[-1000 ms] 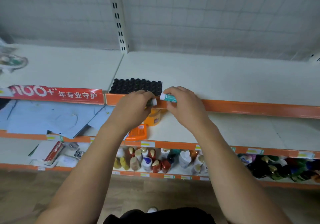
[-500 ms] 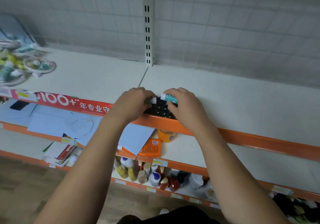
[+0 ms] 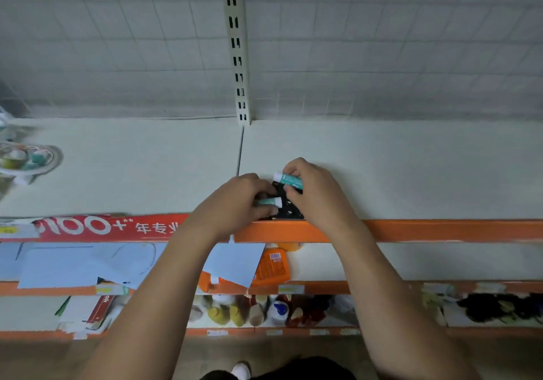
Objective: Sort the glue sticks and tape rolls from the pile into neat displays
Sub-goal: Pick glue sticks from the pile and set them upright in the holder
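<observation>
- A wide white shelf point(image 3: 382, 168) with an orange front lip point(image 3: 440, 230) runs under and past both hands; it reaches far to either side of them.
- A black tray point(image 3: 289, 211) with round holes sits on the shelf directly beneath and between the hands, just behind the lip. Most of it is hidden by them.
- The right hand point(image 3: 318, 193) pinches a teal glue stick point(image 3: 289, 180) above the tray's far side, with the stick lying sideways and its white end pointing toward the left hand.
- The left hand point(image 3: 235, 203) grips a second teal glue stick point(image 3: 268, 201), white cap pointing toward the right hand. The hands are close together but the two sticks are apart.
- To seat a stick well, it likely needs to be turned upright over a free hole and pressed straight down, one hand at a time.
- Compared with half a second ago, the two white ends no longer nearly meet: the right-hand stick now sits further from the body than the left-hand one.
</observation>
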### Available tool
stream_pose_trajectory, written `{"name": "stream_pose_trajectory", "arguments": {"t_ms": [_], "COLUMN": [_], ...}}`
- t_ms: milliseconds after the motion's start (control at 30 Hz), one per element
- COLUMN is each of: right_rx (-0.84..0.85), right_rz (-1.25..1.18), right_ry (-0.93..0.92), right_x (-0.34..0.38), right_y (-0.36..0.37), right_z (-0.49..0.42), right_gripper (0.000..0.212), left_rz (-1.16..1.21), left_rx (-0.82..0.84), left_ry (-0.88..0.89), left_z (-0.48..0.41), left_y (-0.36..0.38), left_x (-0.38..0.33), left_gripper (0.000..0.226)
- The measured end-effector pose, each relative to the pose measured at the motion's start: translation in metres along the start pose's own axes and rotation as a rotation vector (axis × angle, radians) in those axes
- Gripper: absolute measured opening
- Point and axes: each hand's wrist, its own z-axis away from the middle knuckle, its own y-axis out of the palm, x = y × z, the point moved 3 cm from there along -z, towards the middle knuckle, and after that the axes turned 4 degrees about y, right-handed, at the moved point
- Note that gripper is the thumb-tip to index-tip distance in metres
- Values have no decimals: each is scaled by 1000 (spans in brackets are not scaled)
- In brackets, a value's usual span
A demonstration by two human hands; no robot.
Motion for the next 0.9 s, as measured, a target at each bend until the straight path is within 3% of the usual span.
{"name": "stream_pose_trajectory", "arguments": {"t_ms": [367,633,767,900], "right_rx": [-62,-55,-64,-133], "right_rz": [15,-87,-258,-593], "right_ry": [103,27,86,172], "right_x": [7,12,7,6], "right_y": [10,1,-6,-13], "right_z": [1,-16,-23,-29], "right_gripper": [26,29,34,39], "left_rz": [127,155,161,184], "left_rx": [-170,-296,-271,-261], "left_ry": [91,54,-25,-69], "left_z": [-12,-34,-38,-36], "left_y": [-6,-13,-11,-5], "left_x": [23,20,33,37], "left_gripper": [17,23,19,18]}}
